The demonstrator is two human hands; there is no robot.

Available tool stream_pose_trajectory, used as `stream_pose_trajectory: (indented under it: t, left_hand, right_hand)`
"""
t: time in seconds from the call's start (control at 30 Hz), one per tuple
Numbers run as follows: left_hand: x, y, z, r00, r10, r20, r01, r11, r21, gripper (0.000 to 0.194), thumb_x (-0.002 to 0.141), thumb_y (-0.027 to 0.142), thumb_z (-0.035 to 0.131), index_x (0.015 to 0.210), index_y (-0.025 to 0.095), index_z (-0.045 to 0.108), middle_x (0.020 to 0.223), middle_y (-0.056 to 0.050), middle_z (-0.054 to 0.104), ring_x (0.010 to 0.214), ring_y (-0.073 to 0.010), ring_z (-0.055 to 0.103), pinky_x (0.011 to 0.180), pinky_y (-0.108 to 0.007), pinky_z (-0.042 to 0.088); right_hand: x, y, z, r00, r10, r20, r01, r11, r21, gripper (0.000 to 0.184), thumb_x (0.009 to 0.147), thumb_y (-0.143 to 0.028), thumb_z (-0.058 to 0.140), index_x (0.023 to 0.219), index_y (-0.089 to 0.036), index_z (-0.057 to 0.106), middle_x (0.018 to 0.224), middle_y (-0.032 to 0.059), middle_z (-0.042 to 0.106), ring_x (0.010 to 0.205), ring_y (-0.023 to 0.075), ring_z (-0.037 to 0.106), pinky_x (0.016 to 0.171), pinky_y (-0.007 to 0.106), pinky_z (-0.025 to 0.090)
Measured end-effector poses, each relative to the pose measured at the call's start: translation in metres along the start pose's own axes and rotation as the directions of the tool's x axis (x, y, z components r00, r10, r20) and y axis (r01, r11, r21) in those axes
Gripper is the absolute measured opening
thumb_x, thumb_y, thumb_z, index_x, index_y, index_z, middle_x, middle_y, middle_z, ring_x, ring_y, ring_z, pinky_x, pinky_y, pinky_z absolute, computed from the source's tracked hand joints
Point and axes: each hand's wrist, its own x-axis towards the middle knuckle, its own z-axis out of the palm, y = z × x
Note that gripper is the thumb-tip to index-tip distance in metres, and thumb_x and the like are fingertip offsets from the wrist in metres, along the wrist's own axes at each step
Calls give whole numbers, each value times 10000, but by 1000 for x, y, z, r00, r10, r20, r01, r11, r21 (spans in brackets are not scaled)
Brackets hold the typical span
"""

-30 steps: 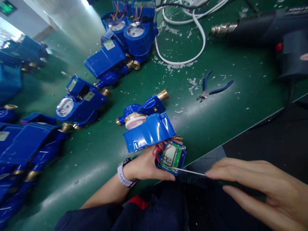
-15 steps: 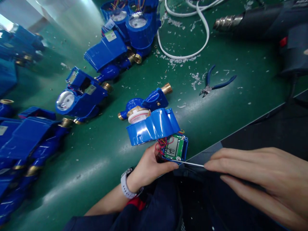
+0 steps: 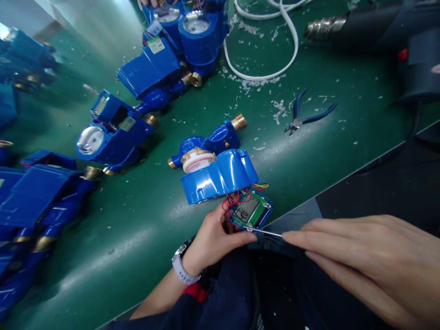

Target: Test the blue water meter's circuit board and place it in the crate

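Pliers (image 3: 296, 123) lie right of the nearest meter (image 3: 220, 176) (cable (image 3: 254, 78) behind).

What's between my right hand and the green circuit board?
In the head view, a thin metal shaft spans that stretch, running from your right hand to a corner of the green circuit board.

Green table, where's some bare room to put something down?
There's mostly bare table between the left-side meters and the left hand. Another patch, with a few specks, lies between the pliers and the near edge. It's crowded far left with meters, and scraps litter the space around the cord.
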Motion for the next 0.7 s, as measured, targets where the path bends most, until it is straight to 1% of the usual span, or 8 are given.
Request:
stream_pose_trajectory:
  t: [0.1, 0.17, 0.3, 0.4, 0.5, 0.57, 0.67, 0.7]
  left_hand:
    - [0, -2, 2, 998, 55, -36, -54, 998, 23, 546, 698, 305, 839, 1193, 213, 629, 932, -42, 693, 775, -204, 625, 659, -281, 514]
    - [0, -2, 3, 993, 98, -59, -95, 994, 62, 551, 696, 332, 840, 1194, 212, 637, 971, -53, 704, 841, -228, 639, 719, -309, 532]
    - [0, 0, 5, 988, 135, -80, -120, 979, 163, 498, 714, 395, 821, 1147, 204, 666, 849, -39, 716, 729, -208, 637, 630, -288, 524]
    - [-1, 2, 6, 977, 181, -114, -152, 962, 225, 441, 717, 408, 818, 1086, 209, 684, 848, -31, 730, 681, -188, 637, 619, -280, 521]
    - [-2, 3, 7, 970, 208, -129, -168, 949, 268, 374, 709, 412, 824, 989, 200, 697, 797, -24, 733, 626, -176, 634, 568, -266, 513]
    - [-2, 3, 7, 965, 229, -131, -186, 943, 278, 336, 716, 405, 819, 950, 198, 696, 754, -15, 728, 587, -166, 628, 528, -254, 507]
    - [-3, 1, 8, 957, 257, -134, -212, 935, 284, 329, 721, 382, 822, 963, 203, 689, 774, -7, 736, 604, -160, 647, 547, -244, 527]
    - [-3, 1, 8, 957, 258, -135, -212, 935, 284, 334, 722, 376, 823, 973, 204, 685, 783, -5, 738, 609, -157, 652, 551, -239, 530]
  right_hand:
    - [-6, -4, 6, 999, 50, 17, -50, 999, -17, 463, 860, -125, 443, 1283, -268, 566, 1020, 9, 700, 686, 191, 684, 489, 302, 526]
    - [-10, -7, 10, 997, 78, 13, -78, 996, -31, 479, 861, -125, 441, 1300, -278, 559, 1001, 22, 697, 665, 193, 673, 477, 302, 499]
    - [-13, -13, 15, 995, 98, -12, -99, 994, -36, 507, 848, -84, 417, 1310, -253, 538, 932, 11, 689, 644, 178, 659, 482, 295, 486]
    - [-10, -15, 16, 994, 98, -47, -98, 995, -16, 528, 825, -63, 393, 1306, -229, 531, 884, 0, 677, 604, 162, 646, 450, 293, 479]
    - [-9, -15, 18, 994, 89, -66, -88, 996, 12, 561, 796, -40, 386, 1314, -212, 515, 893, 3, 678, 637, 160, 659, 461, 281, 504]
    - [-11, -15, 21, 994, 80, -73, -81, 997, 0, 573, 784, -38, 394, 1319, -199, 516, 900, 17, 681, 650, 171, 665, 468, 283, 519]
    - [-17, -16, 29, 995, 73, -73, -78, 994, -73, 599, 765, -47, 410, 1330, -199, 541, 953, 48, 686, 670, 203, 677, 487, 308, 536]
    - [-19, -17, 33, 990, 106, -97, -113, 991, -68, 606, 756, -48, 415, 1318, -219, 561, 972, 44, 688, 678, 208, 681, 498, 312, 539]
